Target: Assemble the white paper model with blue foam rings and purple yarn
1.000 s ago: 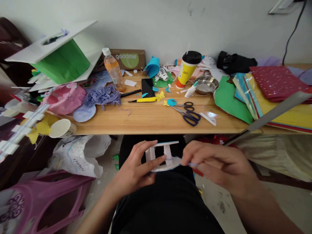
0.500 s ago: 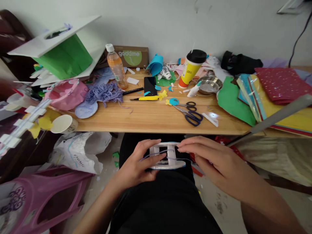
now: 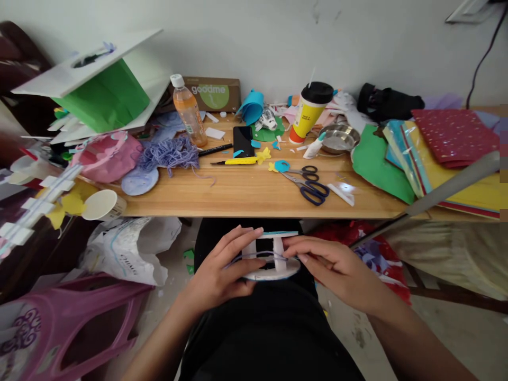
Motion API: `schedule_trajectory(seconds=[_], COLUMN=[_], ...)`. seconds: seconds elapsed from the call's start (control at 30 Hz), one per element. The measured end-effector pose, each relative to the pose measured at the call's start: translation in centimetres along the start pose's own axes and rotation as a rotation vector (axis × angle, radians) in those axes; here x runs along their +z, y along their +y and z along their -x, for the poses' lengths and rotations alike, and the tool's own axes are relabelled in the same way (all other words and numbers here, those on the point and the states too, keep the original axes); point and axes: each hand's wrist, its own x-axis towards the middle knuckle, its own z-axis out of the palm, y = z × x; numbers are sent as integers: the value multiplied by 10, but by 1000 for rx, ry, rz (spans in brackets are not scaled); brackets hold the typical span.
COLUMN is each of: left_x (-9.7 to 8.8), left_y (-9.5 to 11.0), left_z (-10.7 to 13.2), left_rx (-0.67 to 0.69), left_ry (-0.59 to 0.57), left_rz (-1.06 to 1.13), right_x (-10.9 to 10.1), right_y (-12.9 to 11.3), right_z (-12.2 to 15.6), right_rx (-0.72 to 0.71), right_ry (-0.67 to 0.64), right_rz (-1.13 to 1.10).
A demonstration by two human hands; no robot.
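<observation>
Over my lap is a small white spool-like frame (image 3: 280, 254), made of two flat rounded plates with blue edges joined by white posts. My left hand (image 3: 220, 264) grips its left side, fingers on the upper plate and between the plates, thumb side below. Purple yarn (image 3: 251, 259) runs across the posts, between the plates. My right hand (image 3: 335, 267) is at the frame's right side, its fingertips pressed together by the right post, where the yarn passes into them. The yarn's end is hidden by these fingers.
On the wooden table (image 3: 238, 198) ahead lie scissors (image 3: 311, 191), a yellow utility knife (image 3: 240, 161), a phone (image 3: 243, 142) and a purple yarn heap (image 3: 170, 155). A bottle (image 3: 189, 114) and lidded cup (image 3: 309, 114) stand behind. A grey bar (image 3: 448, 188) slants at right; a pink stool (image 3: 71, 323) is lower left.
My right hand has moved down and in toward the right post, with its fingers lower and closer together. The frame has tilted slightly, opening a wider gap between its plates.
</observation>
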Motion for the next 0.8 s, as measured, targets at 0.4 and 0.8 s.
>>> schedule_trajectory(seconds=[0.4,0.8], left_x=[2,0], left_y=[1,9], left_z=[7,-6], left_rx=[-85,-79], left_ry=[-20,-89], left_rz=[-17,-78], right_x=[4,8], right_y=[0,6], right_z=[4,7], right_rx=[89,-5], right_ry=[18,7], right_rz=[-356,-150])
